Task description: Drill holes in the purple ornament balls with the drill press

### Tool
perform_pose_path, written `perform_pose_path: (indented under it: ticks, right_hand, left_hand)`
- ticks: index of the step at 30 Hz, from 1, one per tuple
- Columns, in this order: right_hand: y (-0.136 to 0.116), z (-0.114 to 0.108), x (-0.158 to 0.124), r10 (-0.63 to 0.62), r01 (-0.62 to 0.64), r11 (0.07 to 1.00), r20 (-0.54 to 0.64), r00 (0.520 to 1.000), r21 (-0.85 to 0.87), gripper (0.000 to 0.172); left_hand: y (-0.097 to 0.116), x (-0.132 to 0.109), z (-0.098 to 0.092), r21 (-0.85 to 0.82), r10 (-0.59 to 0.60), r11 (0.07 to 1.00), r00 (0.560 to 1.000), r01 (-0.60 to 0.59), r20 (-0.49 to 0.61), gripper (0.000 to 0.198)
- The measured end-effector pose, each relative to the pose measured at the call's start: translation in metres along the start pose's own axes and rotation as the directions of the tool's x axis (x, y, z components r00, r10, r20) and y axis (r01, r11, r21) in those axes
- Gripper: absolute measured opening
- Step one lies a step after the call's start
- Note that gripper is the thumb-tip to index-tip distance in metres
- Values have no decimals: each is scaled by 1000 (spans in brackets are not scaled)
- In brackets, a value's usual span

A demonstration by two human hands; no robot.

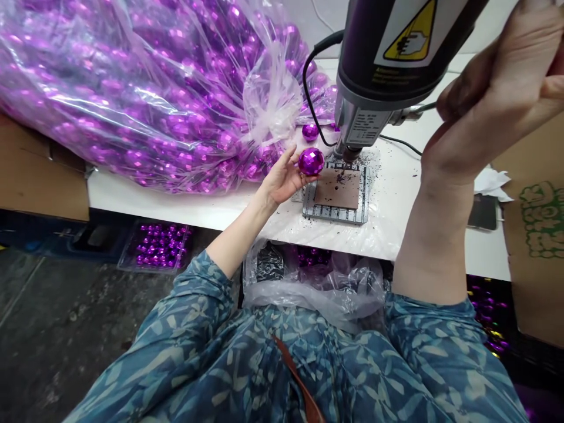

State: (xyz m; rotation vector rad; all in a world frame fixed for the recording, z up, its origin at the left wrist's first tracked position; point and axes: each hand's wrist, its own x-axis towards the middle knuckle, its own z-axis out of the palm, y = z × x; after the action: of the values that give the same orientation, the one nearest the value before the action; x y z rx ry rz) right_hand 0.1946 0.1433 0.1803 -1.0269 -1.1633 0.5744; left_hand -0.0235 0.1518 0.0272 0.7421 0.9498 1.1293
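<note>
A shiny purple faceted ball (pixel 311 161) rests in the fingers of my left hand (pixel 284 179), just left of the drill press (pixel 379 76). My right hand (pixel 497 94) is raised at the upper right, its fingers curled at the end of the press's feed lever (pixel 414 113); most of the grip is hidden by the hand. Below the drill chuck (pixel 350 154) lies a brown board (pixel 337 197) with a small dark hole, set on a slotted metal base plate (pixel 335 216). Dark shavings are scattered over the board and around it.
A large clear bag of purple balls (pixel 167 106) fills the left of the white table (pixel 211 205). A loose purple ball (pixel 309 133) sits behind my left hand. Below the table edge hangs a plastic-lined container (pixel 308 294). Cardboard boxes (pixel 537 235) flank both sides.
</note>
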Motion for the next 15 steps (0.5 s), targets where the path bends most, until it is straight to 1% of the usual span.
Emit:
perform_pose_path:
  ticks: [2, 3, 6, 9, 11, 13, 14, 15]
  right_hand:
    - [-2, 0, 0, -1, 1, 1000, 0, 1000, -6, 59]
    - [-3, 1, 0, 6, -6, 1000, -7, 1000, -10, 58]
    - [-3, 1, -1, -5, 4, 1000, -25, 1000, -23, 58]
    - [-2, 1, -2, -21, 21, 999, 4, 1000, -25, 60]
    - [-2, 0, -3, -21, 22, 1000, 22, 1000, -19, 58]
    - [-2, 0, -3, -27, 28, 1000, 31, 999, -14, 58]
    - [-3, 0, -3, -29, 29, 1000, 28, 999, -11, 65]
    - [-3, 0, -2, -31, 31, 999, 25, 999, -7, 78]
  left_hand:
    - [-5, -7, 4, -94, -70, 993, 997, 73, 34, 63]
    - [-8, -8, 4, -115, -94, 988, 994, 99, 51, 63]
    - [-18, -8, 1, -85, -109, 989, 989, 117, 100, 63]
    - [-26, -6, -7, 42, -71, 997, 984, 65, 165, 72]
    - [-30, -6, -11, 170, -35, 985, 979, 0, 203, 78]
    - [-32, -6, -12, 283, 10, 956, 975, -75, 224, 79]
    - [-33, -6, -11, 321, 32, 941, 974, -104, 224, 75]
    - [-34, -6, -11, 347, 53, 929, 976, -126, 213, 69]
